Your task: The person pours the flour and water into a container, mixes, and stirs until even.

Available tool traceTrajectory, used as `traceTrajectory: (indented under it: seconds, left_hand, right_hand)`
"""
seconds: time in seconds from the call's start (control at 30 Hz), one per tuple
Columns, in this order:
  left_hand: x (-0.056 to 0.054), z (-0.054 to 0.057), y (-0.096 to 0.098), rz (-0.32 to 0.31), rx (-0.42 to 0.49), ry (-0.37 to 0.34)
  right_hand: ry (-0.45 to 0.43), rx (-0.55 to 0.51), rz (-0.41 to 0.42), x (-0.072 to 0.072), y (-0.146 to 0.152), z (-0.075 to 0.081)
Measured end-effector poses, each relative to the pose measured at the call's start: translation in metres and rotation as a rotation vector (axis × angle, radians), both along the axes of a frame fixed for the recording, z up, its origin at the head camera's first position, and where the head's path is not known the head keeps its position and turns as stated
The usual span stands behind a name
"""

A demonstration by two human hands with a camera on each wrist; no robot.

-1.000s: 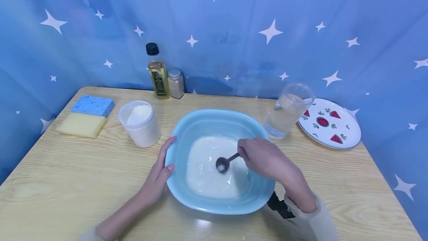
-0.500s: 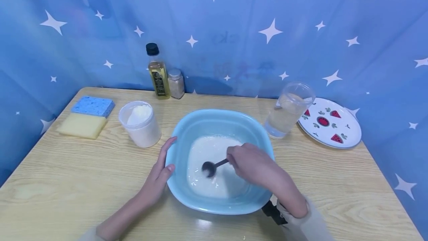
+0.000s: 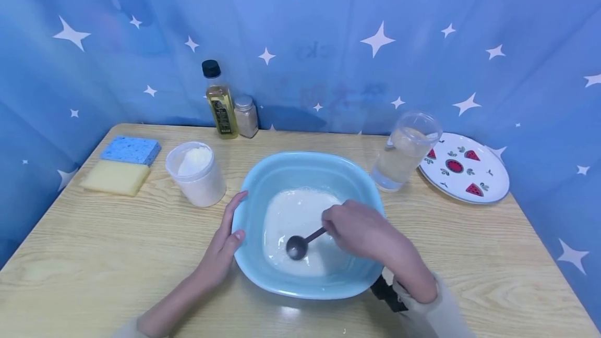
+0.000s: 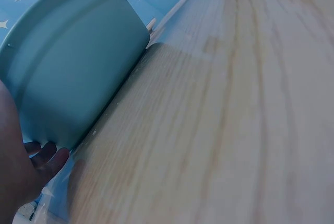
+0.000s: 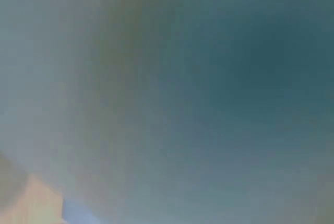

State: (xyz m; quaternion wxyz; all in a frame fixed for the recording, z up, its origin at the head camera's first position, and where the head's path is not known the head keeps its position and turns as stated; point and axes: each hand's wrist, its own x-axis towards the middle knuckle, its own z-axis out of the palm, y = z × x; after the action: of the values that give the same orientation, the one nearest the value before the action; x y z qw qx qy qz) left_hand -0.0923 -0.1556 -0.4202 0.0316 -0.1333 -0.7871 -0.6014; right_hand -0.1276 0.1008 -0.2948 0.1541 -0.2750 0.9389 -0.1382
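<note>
A light blue basin (image 3: 253, 171) stands on the wooden table, with a white, wet-looking mixture (image 3: 291, 213) across its bottom. My left hand (image 3: 220, 244) holds the basin's left side, thumb at the rim; in the left wrist view its fingers (image 4: 52, 164) lie against the outer wall low down. Over the basin, my right hand (image 3: 354, 228) grips the handle of a dark measuring spoon (image 3: 297, 248), whose round bowl is in or just over the mixture. The right wrist view is a blur of blue-grey, and the spoon cannot be made out there.
Left of the basin stands an open tub (image 3: 202, 184) of white powder, beyond it a blue sponge (image 3: 130, 150) and a yellow sponge (image 3: 115, 176). Behind are an oil bottle (image 3: 221, 111) and a small jar (image 3: 246, 119). At right, a pitcher of clear liquid (image 3: 399, 160) and a plate (image 3: 488, 176).
The right hand has swept the spoon leftward through the basin, then slightly back right and nearer to me. My left hand keeps its place on the basin.
</note>
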Motion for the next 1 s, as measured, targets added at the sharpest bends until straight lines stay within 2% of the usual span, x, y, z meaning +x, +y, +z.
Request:
traceTrajectory:
  seconds: [0.1,0.17,0.27,0.33,0.4,0.47,0.53,0.67,0.77,0.83,0.9,1.0]
  left_hand:
    - [0.0,0.0,0.0,-0.003,0.014,-0.006]
    - [0.001,0.0,0.0,-0.006,0.025,-0.011]
    - [0.002,-0.002,-0.001,-0.006,0.032,-0.016]
    - [0.003,-0.003,-0.001,-0.002,0.025,-0.013]
    - [0.004,-0.004,0.0,0.003,0.016,-0.003]
    - [0.003,-0.004,0.001,0.012,0.006,0.005]
    - [0.003,-0.004,0.002,0.01,0.011,-0.002]
    - [0.004,-0.004,0.004,-0.005,0.039,-0.042]
    - [0.004,-0.003,0.005,-0.012,0.056,-0.053]
    - [0.003,-0.002,0.004,-0.009,0.051,-0.042]
    - [0.003,-0.001,0.004,-0.007,0.05,-0.032]
    - [0.002,0.002,0.002,0.006,0.029,-0.016]
  right_hand:
    - [0.052,0.008,-0.068,-0.007,0.011,0.002]
    - [0.094,-0.033,-0.076,-0.01,0.014,0.001]
    - [0.145,-0.138,0.001,-0.01,0.01,-0.005]
    - [0.138,-0.19,0.083,-0.007,0.005,-0.009]
    - [0.113,-0.203,0.149,-0.003,-0.002,-0.013]
    - [0.076,-0.174,0.165,0.001,-0.005,-0.014]
    - [0.04,-0.127,0.137,0.002,-0.003,-0.012]
    - [0.016,-0.041,0.014,-0.003,0.015,-0.003]
    - [0.05,-0.054,-0.041,-0.007,0.022,0.0]
    - [0.076,-0.11,-0.002,-0.007,0.019,-0.001]
    - [0.1,-0.155,0.081,-0.005,0.012,-0.004]
    - [0.089,-0.19,0.206,-0.001,0.003,-0.009]
